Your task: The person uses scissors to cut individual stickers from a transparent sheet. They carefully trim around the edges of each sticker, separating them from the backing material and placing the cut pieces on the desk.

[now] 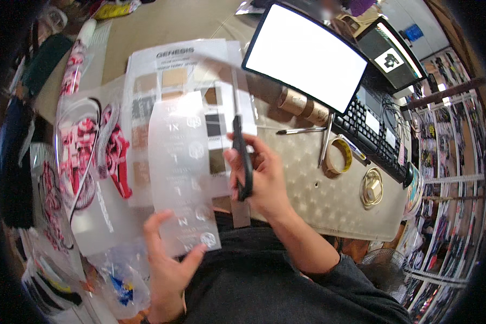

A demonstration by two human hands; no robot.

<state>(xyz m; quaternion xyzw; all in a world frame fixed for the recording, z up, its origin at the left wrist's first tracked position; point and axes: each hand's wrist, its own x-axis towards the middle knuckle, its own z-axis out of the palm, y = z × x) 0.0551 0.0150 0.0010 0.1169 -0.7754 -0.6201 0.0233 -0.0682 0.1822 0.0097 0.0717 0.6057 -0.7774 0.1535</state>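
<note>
The translucent sheet [173,162], a long strip with white printed marks, lay over the printed papers [210,48] on the counter [286,200], its near end reaching toward the black shirt [243,270]. It looked thin and very light, probably a smooth plastic film: springy enough to keep its shape along its length, yet likely to bow or curl if borne at one end only. Its surface seemed slick, so a loose touch might have let it slide, and a sharp bend could have left a crease. The left hand [168,264] was at that near end, thumb and forefinger spread wide, the thumb by the lower corner; whether they pinched the film or merely steadied it, I could not tell. The right hand [265,181] had its fingers closed around the black handles of the scissors [244,162], whose blades were blurred. The plain margins along the long edges appeared the best place to hold, with light pressure, clear of the white marks.
</note>
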